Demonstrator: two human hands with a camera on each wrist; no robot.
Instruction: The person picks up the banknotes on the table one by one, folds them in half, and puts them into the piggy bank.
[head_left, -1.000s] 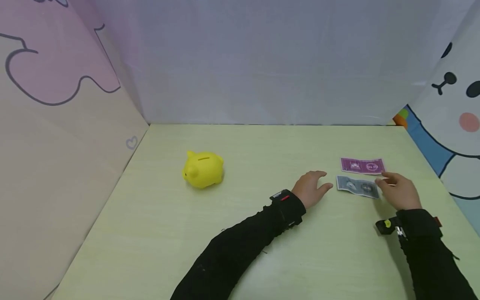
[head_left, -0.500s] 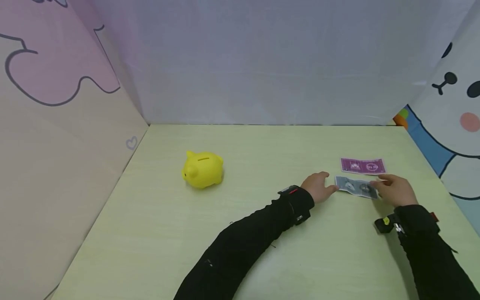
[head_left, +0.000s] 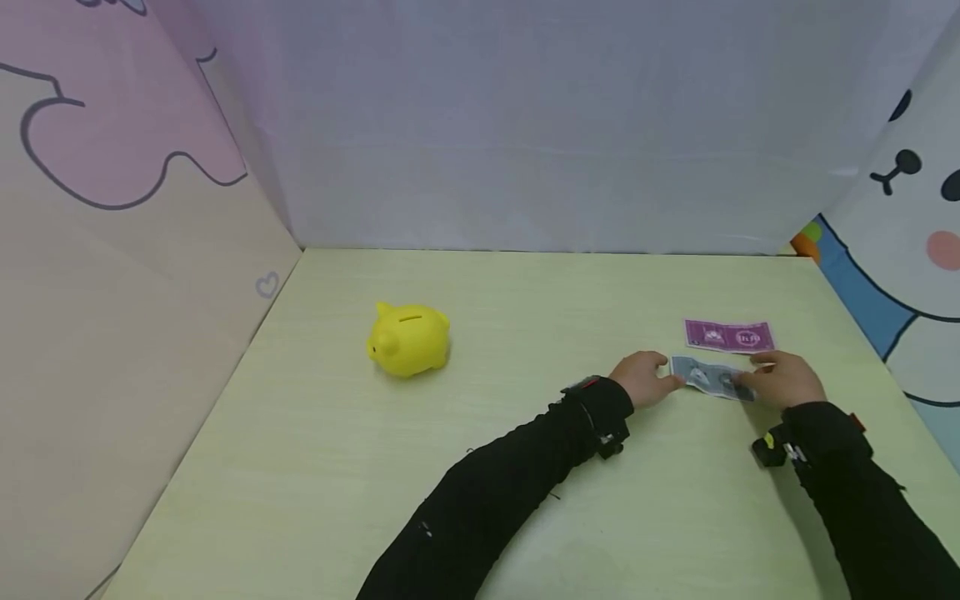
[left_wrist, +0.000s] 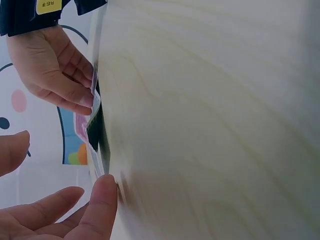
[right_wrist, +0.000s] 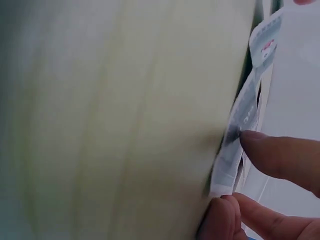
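A: Where is the grey-blue note [head_left: 703,377] lying?

B: On the right-hand part of the worktop [head_left: 517,287], between both hands. It's bending in a shallow wave, so parts are lifting off the surface.

A: What is the right hand [head_left: 789,381] doing?

B: Its grip is pinching the right end of that note. In the right wrist view, one fingertip is pressing on the printed face while others are curling by the end.

A: And the left hand [head_left: 642,379]?

B: That grip is lying loose, the fingers spreading apart, with the thumb touching the note's left end.

A: What else is sitting nearby?

B: A purple note [head_left: 729,336] is lying just beyond the grey-blue one. Well apart, over to the left, a yellow piggy bank [head_left: 408,340] is standing upright, its slot facing up.

A: And around them?

B: Black sleeves [head_left: 480,500] are covering the arms, and a pale sheet [head_left: 540,125] is hanging behind the worktop.
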